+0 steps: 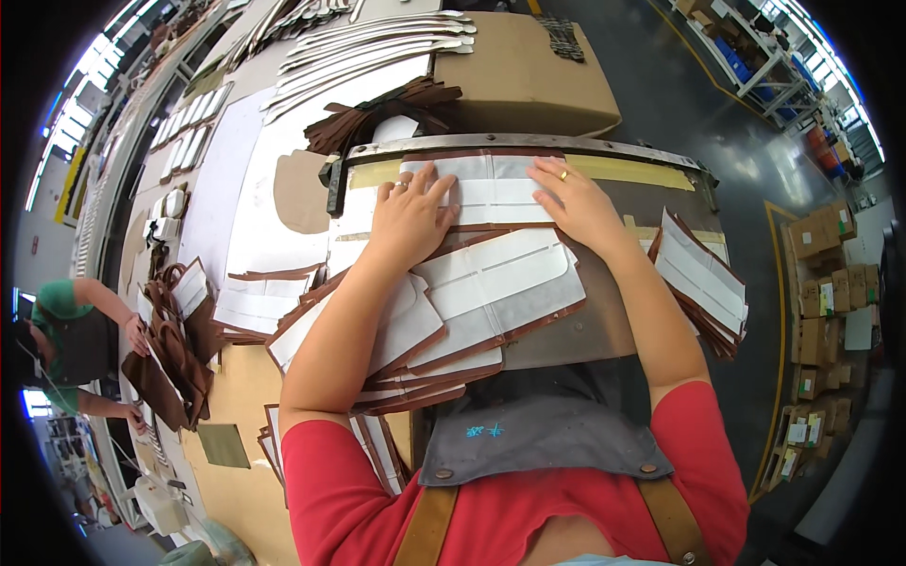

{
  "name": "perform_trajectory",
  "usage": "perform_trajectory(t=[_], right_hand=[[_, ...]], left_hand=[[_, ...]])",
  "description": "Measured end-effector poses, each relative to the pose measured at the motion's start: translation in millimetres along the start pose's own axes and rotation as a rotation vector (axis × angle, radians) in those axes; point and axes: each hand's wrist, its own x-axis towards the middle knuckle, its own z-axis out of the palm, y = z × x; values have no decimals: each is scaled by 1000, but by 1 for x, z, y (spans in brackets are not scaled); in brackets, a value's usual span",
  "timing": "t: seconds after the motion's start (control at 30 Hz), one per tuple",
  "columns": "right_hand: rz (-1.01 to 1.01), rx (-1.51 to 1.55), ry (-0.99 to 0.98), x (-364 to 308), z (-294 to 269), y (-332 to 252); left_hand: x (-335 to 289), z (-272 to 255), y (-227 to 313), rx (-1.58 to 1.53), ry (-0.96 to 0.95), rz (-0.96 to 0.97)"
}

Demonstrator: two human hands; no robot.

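Far left: there's a co-worker (74, 344) in green sleeves, hands at a floppy bundle of brown pieces (179, 354).
Left hand: look at that, the left hand (411, 212) spread wide, fingers apart, resting on top rather than gripping.
Near stack: overlapping brown-edged white pieces (495, 292) crowd the near side, rounded corners showing, the left forearm right over them.
White panel: here's the white panel (489, 189), flat and smooth, brown-bordered, lying under both hands just inside the straight metal bar (528, 143) on the far edge.
Right hand: the right hand (571, 193) rests on its right end, fingers loosely extended, palm down.
Bench top: dark surface (585, 330) gives some room between near stack and right forearm.
Right edge: another stack (700, 278) slants beside that forearm; past it, grey floor (760, 179) and brown cartons (816, 231).
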Motion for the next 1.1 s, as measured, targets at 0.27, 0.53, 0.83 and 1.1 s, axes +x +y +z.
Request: perform_trajectory(t=[0.27,0.53,0.83,1.1], right_hand=[[-12,-232,42,-1,4,3],[-28,-251,96,1,6,-5],[-40,-262,82,1,1,-8],[-67,-286,121,1,6,-9]], left_hand=[[6,10,1,-16,-32,-5],[3,14,-1,40,56,37],[4,3,3,-64,49,66],[3,4,4,-41,71,73]])
